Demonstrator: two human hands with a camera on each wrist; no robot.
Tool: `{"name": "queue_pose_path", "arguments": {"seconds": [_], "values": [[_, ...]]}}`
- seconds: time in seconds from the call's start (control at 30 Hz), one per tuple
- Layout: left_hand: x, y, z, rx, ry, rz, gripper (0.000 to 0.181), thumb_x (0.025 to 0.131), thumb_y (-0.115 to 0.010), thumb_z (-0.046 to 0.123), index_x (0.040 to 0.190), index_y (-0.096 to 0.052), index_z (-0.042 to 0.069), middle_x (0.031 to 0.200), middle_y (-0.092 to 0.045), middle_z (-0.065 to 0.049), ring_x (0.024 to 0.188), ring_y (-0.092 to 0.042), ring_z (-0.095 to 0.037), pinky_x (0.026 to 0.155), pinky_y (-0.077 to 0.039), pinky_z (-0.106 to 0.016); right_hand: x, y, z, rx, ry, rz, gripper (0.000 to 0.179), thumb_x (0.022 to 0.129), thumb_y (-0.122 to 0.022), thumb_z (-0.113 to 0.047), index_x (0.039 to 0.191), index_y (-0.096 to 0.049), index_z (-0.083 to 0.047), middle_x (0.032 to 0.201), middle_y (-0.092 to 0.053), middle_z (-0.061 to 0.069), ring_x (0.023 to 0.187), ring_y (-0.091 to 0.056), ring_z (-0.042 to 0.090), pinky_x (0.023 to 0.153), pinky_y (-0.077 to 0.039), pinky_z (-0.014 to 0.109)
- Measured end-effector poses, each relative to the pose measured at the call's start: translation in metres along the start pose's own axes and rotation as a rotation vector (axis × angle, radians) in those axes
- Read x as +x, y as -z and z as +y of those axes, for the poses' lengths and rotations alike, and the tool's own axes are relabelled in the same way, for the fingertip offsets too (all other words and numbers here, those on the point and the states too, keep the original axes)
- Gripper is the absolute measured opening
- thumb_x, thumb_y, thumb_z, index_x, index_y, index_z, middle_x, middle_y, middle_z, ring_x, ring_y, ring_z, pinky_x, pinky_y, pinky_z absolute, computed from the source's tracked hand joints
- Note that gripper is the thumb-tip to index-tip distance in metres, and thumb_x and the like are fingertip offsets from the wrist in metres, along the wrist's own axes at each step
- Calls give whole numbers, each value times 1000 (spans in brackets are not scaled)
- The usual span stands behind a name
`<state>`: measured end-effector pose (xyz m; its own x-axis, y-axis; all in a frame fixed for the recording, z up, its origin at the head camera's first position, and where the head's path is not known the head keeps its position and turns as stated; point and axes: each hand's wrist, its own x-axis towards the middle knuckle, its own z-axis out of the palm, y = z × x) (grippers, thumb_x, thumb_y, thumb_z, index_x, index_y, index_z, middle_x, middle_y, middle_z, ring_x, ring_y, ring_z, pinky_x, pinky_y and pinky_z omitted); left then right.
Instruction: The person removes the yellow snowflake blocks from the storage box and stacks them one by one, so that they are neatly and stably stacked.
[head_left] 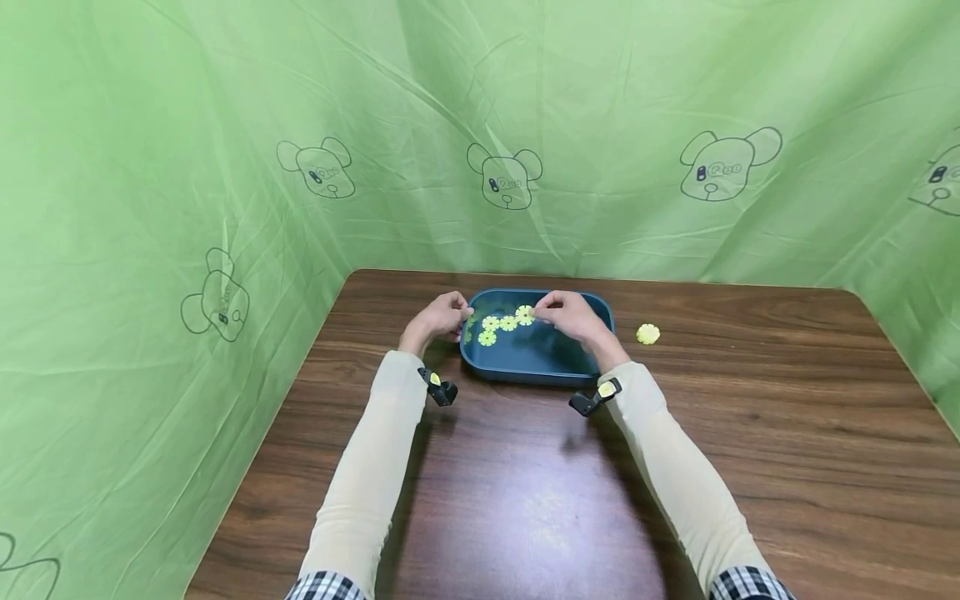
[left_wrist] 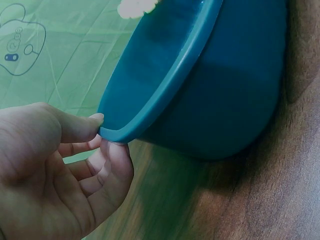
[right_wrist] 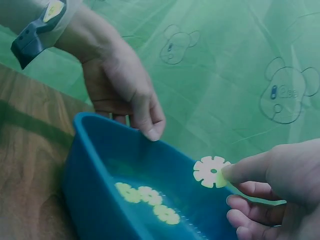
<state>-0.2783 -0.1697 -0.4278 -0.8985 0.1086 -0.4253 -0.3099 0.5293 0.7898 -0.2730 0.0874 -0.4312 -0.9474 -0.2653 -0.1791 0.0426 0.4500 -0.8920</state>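
Note:
A deep blue plastic basin (head_left: 525,377) stands on the table. My left hand (head_left: 441,317) pinches its rim at the left end; the left wrist view shows thumb inside and fingers under the lip (left_wrist: 116,135). Over the basin, my right hand (head_left: 573,318) holds a pale yellow, flower-shaped notched disc (right_wrist: 206,175) by its edge between thumb and fingertip. The disc has a small hole in its middle. Below it, a few more yellow flower discs (right_wrist: 166,214) lie on the basin floor, toward the left side.
To the right of the basin, on the brown wooden table (head_left: 750,417), lies another yellow flower disc (head_left: 648,334). A green curtain (head_left: 600,100) with bear-head drawings hangs behind the table and along its left side. Each wrist wears a black camera strap (head_left: 438,388).

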Motion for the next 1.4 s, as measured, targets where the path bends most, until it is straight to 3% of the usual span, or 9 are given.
{"name": "queue_pose_path", "arguments": {"seconds": [0.13, 0.33, 0.57, 0.83, 1.03, 1.17, 1.4], "values": [[1, 0, 0, -7, 0, -2, 15, 101, -48, 21, 99, -43, 8, 89, -47, -10, 76, -51, -22, 87, -52, -50, -4, 13, -1, 2, 15, 19, 27, 92, -65, -29, 104, -63, -5, 109, -59, 11, 99, -54, 29, 84, -44, 36], [3, 0, -1, -8, 8, -6, 14, 101, -48, 21, 98, -43, 8, 87, -47, -9, 74, -51, -21, 86, -52, -48, -9, 30, 1, 9, 44, 83, 27, 90, -68, -28, 102, -64, -4, 102, -59, 9, 88, -51, 22, 74, -42, 30], [1, 0, 0, -26, 15, -6, 14, 101, -48, 20, 100, -42, 7, 88, -46, -9, 74, -51, -21, 90, -50, -50, -18, 43, 2, -47, 57, 123, 28, 90, -67, -27, 103, -64, -2, 103, -59, 9, 87, -49, 19, 73, -41, 27], [-2, 0, 3, 18, -3, -2, 15, 101, -47, 19, 98, -42, 6, 86, -47, -9, 72, -51, -19, 72, -55, -37, -27, 57, 7, -62, 67, 157, 32, 91, -66, -29, 104, -64, -1, 101, -60, 10, 88, -52, 21, 71, -44, 25], [-1, 0, 2, -34, 5, -14, 15, 101, -48, 19, 99, -42, 6, 86, -46, -9, 73, -50, -22, 87, -51, -50, -35, 71, 15, 11, 43, 170, 37, 90, -66, -32, 107, -62, 1, 88, -60, -1, 85, -55, 18, 73, -48, 29], [0, 0, 1, -50, 9, -10, 14, 101, -48, 19, 98, -42, 7, 87, -45, -10, 76, -50, -25, 91, -49, -53, -40, 78, 20, 81, 20, 176, 38, 90, -67, -30, 108, -60, 2, 80, -57, -9, 78, -55, 13, 67, -48, 23], [1, 0, 0, -32, 12, -5, 14, 101, -48, 20, 99, -43, 7, 88, -47, -10, 77, -51, -24, 90, -50, -52, -46, 86, 30, 80, -26, 205, 39, 90, -66, -32, 110, -59, 1, 88, -60, -10, 75, -58, 2, 67, -47, 20]]}}
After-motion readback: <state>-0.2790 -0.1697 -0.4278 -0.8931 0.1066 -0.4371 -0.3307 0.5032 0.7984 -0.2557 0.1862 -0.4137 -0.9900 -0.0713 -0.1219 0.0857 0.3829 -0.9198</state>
